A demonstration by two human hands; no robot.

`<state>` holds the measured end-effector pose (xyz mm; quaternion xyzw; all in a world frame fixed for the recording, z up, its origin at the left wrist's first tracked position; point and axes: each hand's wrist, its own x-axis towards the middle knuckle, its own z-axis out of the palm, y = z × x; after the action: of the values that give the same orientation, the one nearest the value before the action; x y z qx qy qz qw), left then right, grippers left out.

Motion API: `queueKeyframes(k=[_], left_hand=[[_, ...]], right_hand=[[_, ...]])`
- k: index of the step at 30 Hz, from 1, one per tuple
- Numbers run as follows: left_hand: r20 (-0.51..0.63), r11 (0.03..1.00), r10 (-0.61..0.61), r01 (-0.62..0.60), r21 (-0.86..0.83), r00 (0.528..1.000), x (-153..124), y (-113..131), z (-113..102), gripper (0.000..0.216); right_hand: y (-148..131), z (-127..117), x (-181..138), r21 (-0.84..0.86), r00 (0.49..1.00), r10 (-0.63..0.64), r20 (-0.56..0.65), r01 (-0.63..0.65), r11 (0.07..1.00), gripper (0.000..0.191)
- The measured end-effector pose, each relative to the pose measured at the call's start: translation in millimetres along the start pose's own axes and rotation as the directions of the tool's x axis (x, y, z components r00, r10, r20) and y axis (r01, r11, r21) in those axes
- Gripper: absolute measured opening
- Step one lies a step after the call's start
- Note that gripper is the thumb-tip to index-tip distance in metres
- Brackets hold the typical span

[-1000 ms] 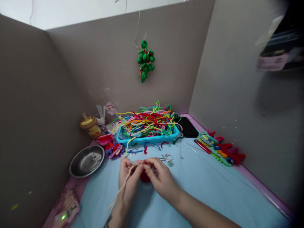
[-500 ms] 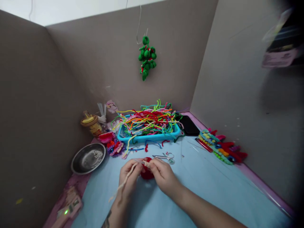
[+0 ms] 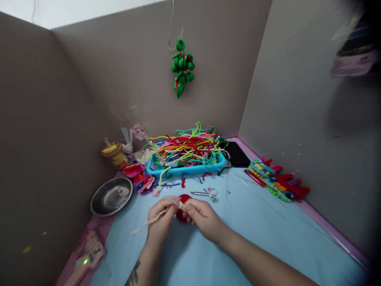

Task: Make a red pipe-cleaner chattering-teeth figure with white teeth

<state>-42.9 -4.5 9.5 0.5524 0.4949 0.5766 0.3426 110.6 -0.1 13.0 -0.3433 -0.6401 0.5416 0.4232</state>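
Note:
My left hand (image 3: 160,219) is closed, its thumb and fingers pinching a cream strand of yarn (image 3: 149,222) whose loose tail hangs out to the left. A pale, thin strip (image 3: 173,201) lies along that thumb; its kind is unclear. Fingers pressed together, my right hand (image 3: 204,219) grips the cream coiled or stitched end (image 3: 182,206) of the yarn. The two hands nearly meet. Behind and under the fingertips shows a round red piece (image 3: 180,215), partly hidden. Just beyond the right hand lie small scissors (image 3: 205,194).
A blue tray (image 3: 186,171) heaped with colourful yarn pieces stands behind. Left are a metal bowl (image 3: 102,196) with white bits and a purple-red crocheted piece (image 3: 145,183). Right are a phone-like black slab (image 3: 236,154) and crocheted strips (image 3: 275,182). A green crocheted ornament (image 3: 183,67) hangs above.
The yarn tail has swung up and left, and now lies flatter. My hands have shifted slightly, with the right fingers now showing below against the red piece. The view has tilted a little.

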Motion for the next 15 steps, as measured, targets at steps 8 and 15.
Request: queueKeyframes(k=[8, 15], left_hand=[[0.044, 0.995, 0.070, -0.073, 0.069, 0.997, -1.9, 6.8, 0.9, 0.006], [0.159, 0.954, -0.189, 0.219, -0.202, 0.969, 1.0, -4.4, 2.4, 0.009]], right_hand=[[1.7, -0.3, -0.3, -0.170, 0.990, -0.090, -0.110, 0.070, 0.983, 0.038], [4.0, -2.2, -0.4, -0.339, 0.980, -0.162, -0.113, 0.116, 0.934, 0.033]])
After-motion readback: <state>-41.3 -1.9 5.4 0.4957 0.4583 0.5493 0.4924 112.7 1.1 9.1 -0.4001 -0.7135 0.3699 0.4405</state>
